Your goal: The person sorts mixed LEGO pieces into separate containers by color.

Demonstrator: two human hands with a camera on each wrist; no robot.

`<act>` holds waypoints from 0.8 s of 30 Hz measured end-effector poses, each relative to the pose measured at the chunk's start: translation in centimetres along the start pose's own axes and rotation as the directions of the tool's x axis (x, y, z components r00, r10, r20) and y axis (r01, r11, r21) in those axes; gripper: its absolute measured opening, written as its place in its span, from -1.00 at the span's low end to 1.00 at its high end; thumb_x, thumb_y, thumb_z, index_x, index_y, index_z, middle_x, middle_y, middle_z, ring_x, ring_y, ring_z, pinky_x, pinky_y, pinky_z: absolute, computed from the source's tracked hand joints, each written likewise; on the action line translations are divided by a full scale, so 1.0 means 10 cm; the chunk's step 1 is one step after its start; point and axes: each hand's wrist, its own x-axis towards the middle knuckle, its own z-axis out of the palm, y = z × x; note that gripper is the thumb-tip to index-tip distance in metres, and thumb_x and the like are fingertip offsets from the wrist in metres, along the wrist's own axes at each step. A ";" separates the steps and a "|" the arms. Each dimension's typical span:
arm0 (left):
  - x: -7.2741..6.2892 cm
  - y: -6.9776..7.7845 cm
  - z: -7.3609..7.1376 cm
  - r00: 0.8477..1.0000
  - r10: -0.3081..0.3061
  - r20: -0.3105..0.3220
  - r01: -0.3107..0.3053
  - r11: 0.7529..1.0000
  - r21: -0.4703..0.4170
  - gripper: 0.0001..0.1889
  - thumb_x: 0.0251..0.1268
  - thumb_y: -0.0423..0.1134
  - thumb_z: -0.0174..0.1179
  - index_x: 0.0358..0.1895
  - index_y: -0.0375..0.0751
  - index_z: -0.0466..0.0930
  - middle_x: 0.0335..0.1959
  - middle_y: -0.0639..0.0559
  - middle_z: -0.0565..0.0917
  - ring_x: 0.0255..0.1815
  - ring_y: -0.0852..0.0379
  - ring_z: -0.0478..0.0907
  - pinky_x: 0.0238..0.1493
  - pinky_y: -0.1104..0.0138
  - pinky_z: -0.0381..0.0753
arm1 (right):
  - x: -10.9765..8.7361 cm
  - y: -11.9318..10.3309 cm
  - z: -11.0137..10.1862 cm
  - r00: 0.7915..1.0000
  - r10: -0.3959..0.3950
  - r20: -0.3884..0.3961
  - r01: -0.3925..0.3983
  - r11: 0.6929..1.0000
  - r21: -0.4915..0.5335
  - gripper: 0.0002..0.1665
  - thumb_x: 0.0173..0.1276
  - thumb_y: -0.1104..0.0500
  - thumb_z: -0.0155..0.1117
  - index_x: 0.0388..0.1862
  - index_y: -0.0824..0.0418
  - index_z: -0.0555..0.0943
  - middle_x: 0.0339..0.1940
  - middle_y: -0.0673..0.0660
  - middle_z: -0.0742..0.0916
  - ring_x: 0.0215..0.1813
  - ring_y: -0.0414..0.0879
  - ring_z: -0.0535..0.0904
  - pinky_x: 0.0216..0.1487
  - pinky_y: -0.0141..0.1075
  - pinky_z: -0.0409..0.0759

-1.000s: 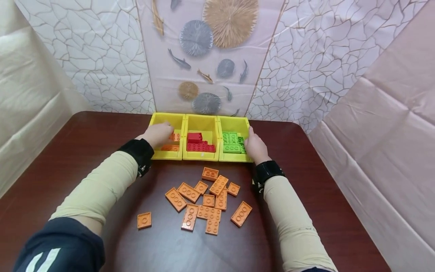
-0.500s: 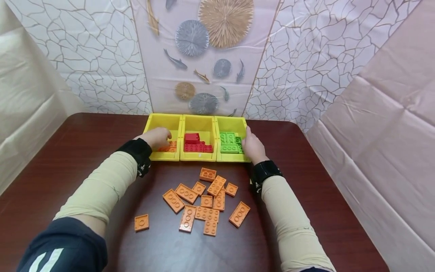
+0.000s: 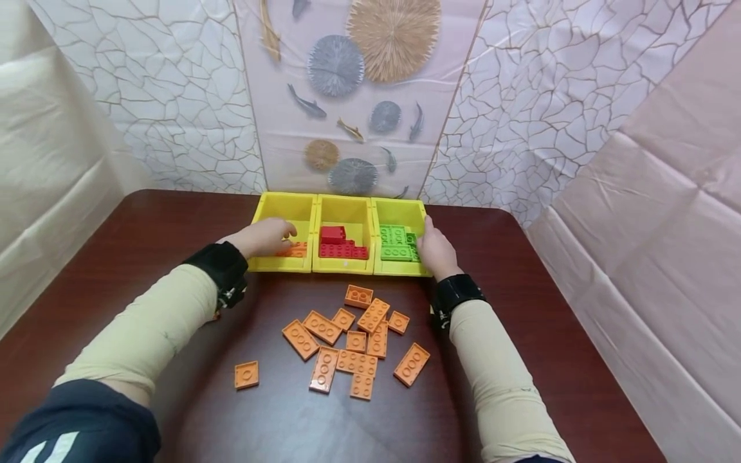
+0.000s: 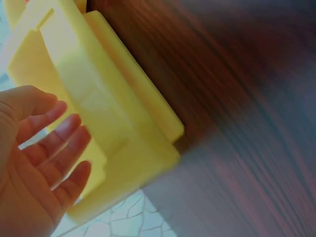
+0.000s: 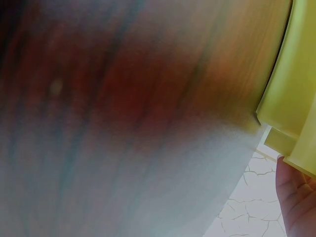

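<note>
My left hand is over the left yellow bin, its fingers loosely bent. In the left wrist view the same hand shows an empty palm beside the bin's wall. Orange toy bricks lie in that bin, partly hidden by the hand. My right hand grips the outer side wall of the right bin, which contains green bricks. Only part of this right hand appears in the right wrist view, against the yellow bin.
Red bricks sit in the middle bin. Several loose orange bricks are spread in front of the bins, some overlapping. One square orange brick lies apart at the left. Another orange piece peeks out beside the left sleeve.
An orange brick by my left fingers has dropped to lie lower in the left bin. The left forearm has shifted left, uncovering an orange piece. My right hand stays on its bin.
</note>
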 end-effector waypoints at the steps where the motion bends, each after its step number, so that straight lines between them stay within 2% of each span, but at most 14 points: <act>1: -0.07 -0.01 0.00 1.000 0.016 -0.016 -0.015 1.000 0.012 -0.68 0.26 -0.31 0.09 0.04 -0.39 0.53 -0.03 -0.23 0.57 -0.01 -0.10 0.46 0.11 0.06 0.37 | 0.00 0.00 0.00 1.000 0.002 0.003 -0.002 1.000 0.001 -0.25 0.45 0.18 -0.13 0.51 0.21 -0.17 0.13 0.32 0.50 -0.05 0.14 0.50 -0.14 -0.04 0.45; 4: -0.32 -0.02 -0.03 0.997 0.046 -0.059 -0.045 0.999 0.018 -0.68 0.27 -0.30 0.12 0.05 -0.35 0.54 -0.05 -0.19 0.55 -0.05 -0.06 0.45 0.07 0.06 0.41 | 0.00 0.00 -0.01 1.000 0.004 0.007 -0.004 1.000 -0.003 -0.25 0.45 0.19 -0.14 0.51 0.22 -0.17 0.14 0.33 0.50 -0.01 0.15 0.50 -0.10 -0.02 0.45; 9: -0.82 -0.08 -0.06 0.989 0.081 -0.127 -0.081 0.997 0.006 -0.68 0.26 -0.32 0.12 0.06 -0.31 0.54 -0.08 -0.14 0.54 -0.15 0.00 0.45 -0.04 0.09 0.48 | 0.01 0.01 -0.05 1.000 0.013 0.024 -0.013 1.000 -0.008 -0.25 0.45 0.20 -0.16 0.50 0.23 -0.20 0.15 0.35 0.49 0.01 0.17 0.48 -0.08 -0.01 0.45; 11: -1.02 -0.15 -0.05 0.988 0.076 -0.133 -0.074 0.997 0.021 -0.70 0.26 -0.30 0.13 0.04 -0.28 0.56 -0.11 -0.10 0.55 -0.17 0.03 0.46 -0.08 0.11 0.51 | 0.01 0.02 -0.06 0.999 0.014 0.031 -0.014 1.000 -0.009 -0.24 0.46 0.20 -0.16 0.50 0.23 -0.22 0.15 0.35 0.48 0.01 0.17 0.48 -0.07 -0.01 0.45; 14: -1.29 -0.26 -0.03 0.992 0.027 -0.125 -0.023 0.999 0.034 -0.71 0.25 -0.28 0.16 0.03 -0.24 0.58 -0.12 -0.07 0.56 -0.16 0.03 0.50 -0.10 0.12 0.54 | 0.01 0.03 -0.07 0.999 0.013 0.034 -0.012 1.000 -0.006 -0.24 0.46 0.20 -0.17 0.50 0.23 -0.23 0.15 0.36 0.48 0.00 0.18 0.48 -0.08 0.00 0.44; 18: -1.54 -0.39 0.05 0.992 -0.004 -0.123 0.011 0.998 0.058 -0.73 0.21 -0.29 0.20 -0.03 -0.27 0.59 -0.16 -0.09 0.57 -0.19 0.00 0.53 -0.16 0.09 0.56 | 0.01 0.04 -0.06 0.999 0.011 0.033 -0.011 1.000 -0.009 -0.25 0.46 0.20 -0.18 0.50 0.24 -0.23 0.13 0.37 0.48 -0.03 0.18 0.48 -0.11 -0.01 0.43; 21: -1.68 -0.42 0.13 0.993 0.029 -0.113 -0.018 0.995 0.102 -0.75 0.16 -0.29 0.23 -0.09 -0.28 0.60 -0.21 -0.09 0.56 -0.24 0.00 0.53 -0.22 0.10 0.57 | 0.01 0.02 -0.04 0.999 0.007 0.039 -0.007 1.000 -0.004 -0.25 0.46 0.20 -0.18 0.50 0.24 -0.23 0.13 0.37 0.49 -0.05 0.17 0.48 -0.14 -0.02 0.43; 24: -1.81 -0.42 0.20 0.993 0.052 -0.103 -0.038 0.990 0.137 -0.73 0.13 -0.24 0.27 -0.11 -0.25 0.60 -0.18 -0.12 0.58 -0.20 -0.04 0.55 -0.22 0.08 0.56 | 0.01 -0.02 -0.01 0.999 -0.001 0.037 0.001 1.000 0.001 -0.25 0.46 0.20 -0.17 0.50 0.24 -0.22 0.12 0.36 0.49 -0.06 0.17 0.49 -0.13 -0.02 0.43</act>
